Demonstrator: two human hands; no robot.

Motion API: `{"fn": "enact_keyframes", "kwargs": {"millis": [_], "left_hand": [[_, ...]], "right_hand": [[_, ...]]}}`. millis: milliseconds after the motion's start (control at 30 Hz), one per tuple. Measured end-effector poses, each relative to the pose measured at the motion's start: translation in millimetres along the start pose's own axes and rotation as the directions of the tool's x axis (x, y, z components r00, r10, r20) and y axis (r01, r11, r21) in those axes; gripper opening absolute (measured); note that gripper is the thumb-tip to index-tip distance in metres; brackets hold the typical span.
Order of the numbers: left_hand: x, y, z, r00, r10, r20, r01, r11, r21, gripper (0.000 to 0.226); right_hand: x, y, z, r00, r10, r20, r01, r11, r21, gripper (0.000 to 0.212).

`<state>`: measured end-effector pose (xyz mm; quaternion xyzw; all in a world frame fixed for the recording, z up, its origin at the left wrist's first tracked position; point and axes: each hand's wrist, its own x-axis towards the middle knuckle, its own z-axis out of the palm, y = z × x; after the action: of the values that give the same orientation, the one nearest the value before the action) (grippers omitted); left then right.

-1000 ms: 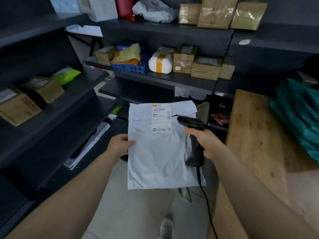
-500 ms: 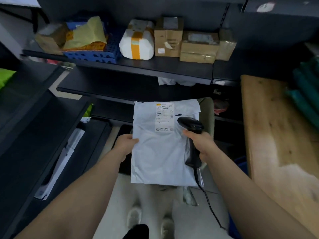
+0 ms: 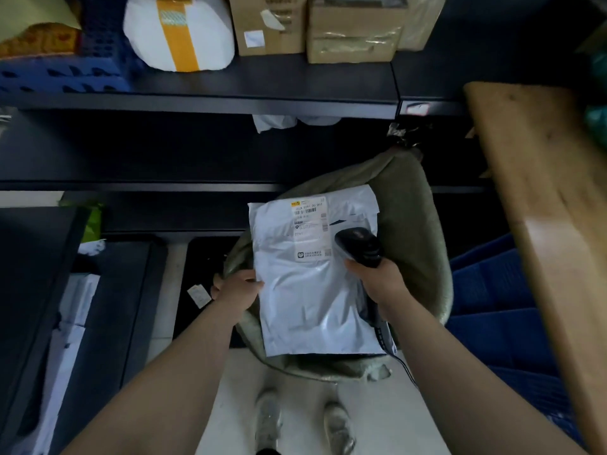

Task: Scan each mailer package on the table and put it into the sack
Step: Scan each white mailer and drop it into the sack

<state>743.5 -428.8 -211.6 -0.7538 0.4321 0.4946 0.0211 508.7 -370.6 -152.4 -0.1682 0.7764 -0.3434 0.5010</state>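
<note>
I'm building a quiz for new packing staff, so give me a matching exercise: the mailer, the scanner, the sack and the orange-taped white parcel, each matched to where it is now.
Things:
1. mailer
2. scanner
3. sack
4. orange-taped white parcel

Places:
A. on the dark shelf
B. gripped in the right hand
C. mouth open, below the mailer
D. held at its edge by the left hand

Pairs: 1-D, 2-B, 3-C, 4-A

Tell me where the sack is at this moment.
In the head view, the sack stands open on the floor at centre, right under the held mailer, left of the wooden table.
</note>
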Motion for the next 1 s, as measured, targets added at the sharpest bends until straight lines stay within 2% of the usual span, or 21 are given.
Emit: {"fn": "enact_keyframes", "kwargs": {"millis": [133, 267, 400, 500, 600, 700, 833, 1000], "left_hand": [[29, -16, 10, 0.996, 0.093, -0.007, -0.091, 0.958, -0.271, 0.013], [31, -19, 11, 0.968, 0.166, -0.187, -0.226, 0.9, -0.374, 0.025], [31, -29, -1, 0.929, 0.262, -0.26, -0.343, 0.873, -0.346, 0.04], [31, -38, -9, 0.9, 0.326, -0.289, -0.41, 0.859, -0.307, 0.055], [31, -37, -7, 0.88, 0.398, -0.259, -0.463, 0.841, -0.281, 0.062], [22, -30, 2, 0.874, 0.456, -0.169, -0.485, 0.846, -0.223, 0.063], [15, -32, 10, 0.885, 0.446, -0.136, -0.464, 0.868, -0.173, 0.069], [4, -38, 4, 0.905, 0.417, -0.083, -0.425, 0.896, -0.132, 0.07]], "right_hand": [[24, 26, 17, 0.998, 0.052, -0.021, -0.052, 0.998, -0.02, 0.031], [43, 46, 31, 0.994, 0.103, -0.038, -0.106, 0.991, -0.081, 0.026], [62, 55, 41, 0.988, 0.129, -0.087, -0.143, 0.973, -0.18, 0.038], [72, 62, 47, 0.984, 0.164, -0.07, -0.177, 0.95, -0.256, 0.045], [75, 71, 50, 0.98, 0.191, -0.047, -0.197, 0.938, -0.286, 0.047], [74, 75, 51, 0.987, 0.142, -0.071, -0.15, 0.979, -0.138, 0.047], [66, 72, 44, 0.996, 0.072, -0.06, -0.072, 0.997, -0.011, 0.023], [35, 67, 27, 0.997, 0.071, 0.001, -0.071, 0.996, -0.048, 0.037]]}}
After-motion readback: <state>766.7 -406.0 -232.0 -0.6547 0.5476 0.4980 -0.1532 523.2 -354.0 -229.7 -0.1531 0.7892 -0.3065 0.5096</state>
